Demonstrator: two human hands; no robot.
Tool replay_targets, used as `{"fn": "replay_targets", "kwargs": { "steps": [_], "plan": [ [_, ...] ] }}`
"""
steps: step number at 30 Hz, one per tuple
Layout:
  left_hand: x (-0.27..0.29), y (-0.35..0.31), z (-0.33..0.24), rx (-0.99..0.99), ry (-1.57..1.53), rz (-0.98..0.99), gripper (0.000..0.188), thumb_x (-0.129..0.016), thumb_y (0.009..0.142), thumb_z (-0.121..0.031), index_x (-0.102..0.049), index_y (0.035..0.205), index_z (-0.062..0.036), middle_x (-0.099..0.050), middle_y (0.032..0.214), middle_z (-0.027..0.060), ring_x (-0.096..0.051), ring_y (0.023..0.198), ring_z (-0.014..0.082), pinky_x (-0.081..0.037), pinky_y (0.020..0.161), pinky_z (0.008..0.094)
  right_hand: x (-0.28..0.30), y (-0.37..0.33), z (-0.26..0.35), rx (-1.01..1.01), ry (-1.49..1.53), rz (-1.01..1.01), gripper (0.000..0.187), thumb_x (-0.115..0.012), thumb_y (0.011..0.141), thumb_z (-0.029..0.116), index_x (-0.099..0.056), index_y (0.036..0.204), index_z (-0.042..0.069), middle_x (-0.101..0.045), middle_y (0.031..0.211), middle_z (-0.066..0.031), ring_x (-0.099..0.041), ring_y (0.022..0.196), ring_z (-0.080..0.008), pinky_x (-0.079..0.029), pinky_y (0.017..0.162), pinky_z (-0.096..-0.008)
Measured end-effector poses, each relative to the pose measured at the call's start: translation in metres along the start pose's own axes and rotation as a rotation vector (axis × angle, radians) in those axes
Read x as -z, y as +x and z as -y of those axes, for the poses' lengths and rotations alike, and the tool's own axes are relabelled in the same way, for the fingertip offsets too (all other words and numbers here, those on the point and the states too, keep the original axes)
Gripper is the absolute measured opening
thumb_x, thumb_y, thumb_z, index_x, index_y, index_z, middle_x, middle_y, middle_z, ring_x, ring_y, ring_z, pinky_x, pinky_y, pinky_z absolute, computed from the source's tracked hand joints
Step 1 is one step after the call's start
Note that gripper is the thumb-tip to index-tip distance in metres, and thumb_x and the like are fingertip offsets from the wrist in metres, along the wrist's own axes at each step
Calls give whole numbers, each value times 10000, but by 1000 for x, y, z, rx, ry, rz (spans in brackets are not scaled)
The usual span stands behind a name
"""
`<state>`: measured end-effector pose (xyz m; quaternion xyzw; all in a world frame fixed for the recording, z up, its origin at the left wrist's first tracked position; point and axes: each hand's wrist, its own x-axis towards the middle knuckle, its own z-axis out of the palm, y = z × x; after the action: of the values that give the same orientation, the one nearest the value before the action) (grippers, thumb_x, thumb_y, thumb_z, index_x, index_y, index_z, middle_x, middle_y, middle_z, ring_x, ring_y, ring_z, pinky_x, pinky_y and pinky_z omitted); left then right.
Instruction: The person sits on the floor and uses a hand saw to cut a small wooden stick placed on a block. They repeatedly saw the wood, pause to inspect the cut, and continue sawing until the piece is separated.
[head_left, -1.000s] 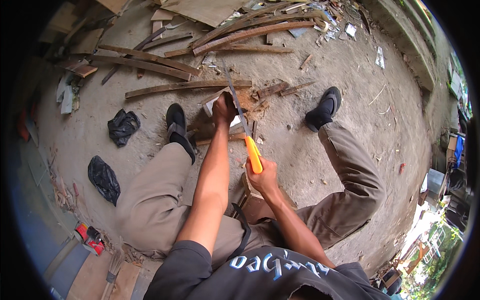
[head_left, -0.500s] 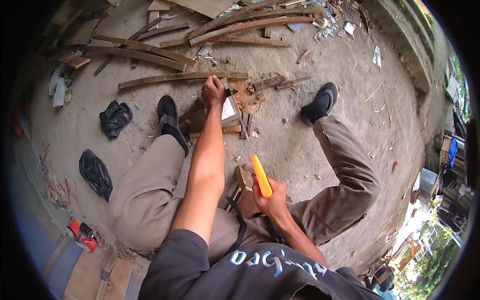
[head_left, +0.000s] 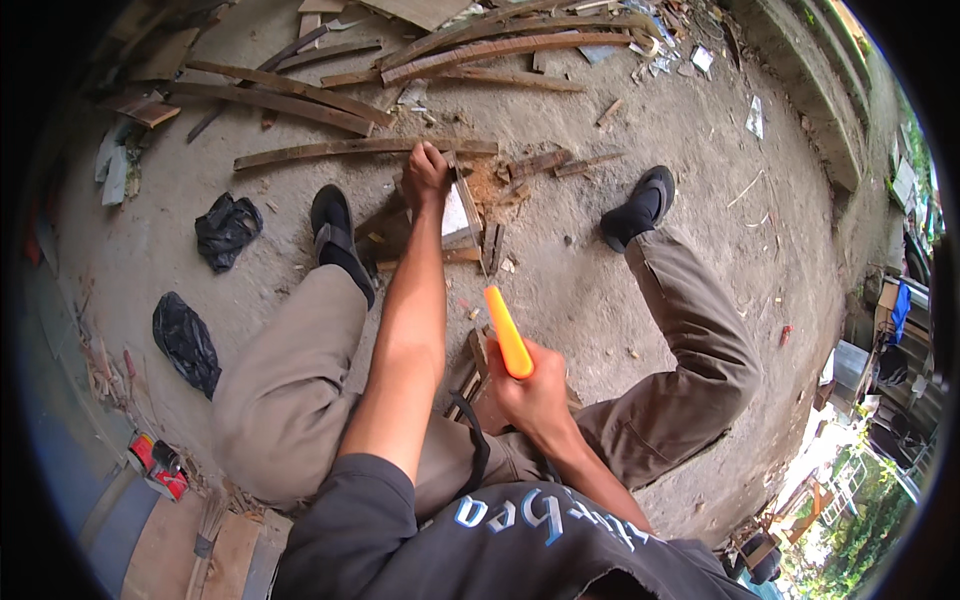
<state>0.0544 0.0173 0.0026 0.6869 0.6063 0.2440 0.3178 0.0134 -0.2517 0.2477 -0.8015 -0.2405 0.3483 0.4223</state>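
Observation:
My right hand (head_left: 535, 392) is wrapped round the yellow-orange handle (head_left: 508, 332) of a saw. Its thin blade points away from me and only a short stretch near the handle can be made out. Farther off, my left hand (head_left: 427, 172) is closed on a long, narrow wooden strip (head_left: 330, 153), pressing it at a small wooden support with a white top (head_left: 455, 213). The strip lies crosswise, its right end sticking out past my hand. Reddish sawdust (head_left: 484, 170) is heaped beside the support.
Long wooden strips (head_left: 500, 55) are piled at the back, with offcuts (head_left: 540, 165) right of the support. Two black plastic bags (head_left: 228, 232) lie at left. My sandalled feet stand either side, and a wooden block (head_left: 482, 352) is between my legs. Stepped concrete (head_left: 800, 90) borders the right.
My right hand has moved slightly up and left with the saw, whose handle now points more toward the support. The left hand stays on the strip, having shifted only a little.

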Motion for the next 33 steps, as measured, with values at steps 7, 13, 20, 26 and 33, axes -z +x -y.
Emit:
{"fn": "replay_targets", "kwargs": {
  "steps": [7, 13, 20, 26, 33],
  "plan": [
    [-11, 7, 2, 15, 33, -77, 386, -383, 969, -360, -628, 925, -65, -675, 929, 238, -632, 883, 473, -483, 750, 569, 15, -5, 1, 42, -64, 29, 186, -672, 868, 103, -625, 776, -52, -571, 588, -218, -661, 535, -307, -472, 514, -367],
    [-5, 23, 8, 88, 59, -16, 399, -378, 968, -390, -633, 943, -85, -681, 939, 228, -643, 882, 465, -496, 745, 566, 8, -10, 3, 144, -158, 3, 204, -676, 872, 113, -624, 760, -49, -556, 554, -186, -652, 516, -241, -465, 504, -357],
    [1, 14, 4, 105, 41, -60, 330, -402, 959, -364, -604, 921, -105, -692, 864, 217, -665, 815, 453, -524, 708, 548, -19, 50, -15, 149, -214, 9, 282, -642, 920, 148, -603, 722, -49, -512, 518, -96, -475, 500, -91, -384, 466, -330],
    [-1, 11, 3, 136, 32, -29, 323, -406, 957, -360, -604, 932, -106, -692, 884, 230, -668, 820, 453, -536, 699, 543, -14, 43, -25, 104, -319, -32, 222, -658, 878, 137, -625, 736, -30, -576, 572, -200, -630, 496, -290, -453, 493, -368],
    [-1, 24, -4, 83, 5, -69, 333, -394, 961, -356, -609, 946, -103, -687, 826, 241, -670, 771, 454, -531, 677, 546, -7, 30, -21, 182, -226, -61, 259, -633, 900, 143, -605, 719, -39, -502, 511, -111, -522, 509, -106, -411, 484, -354]
  ]
}}
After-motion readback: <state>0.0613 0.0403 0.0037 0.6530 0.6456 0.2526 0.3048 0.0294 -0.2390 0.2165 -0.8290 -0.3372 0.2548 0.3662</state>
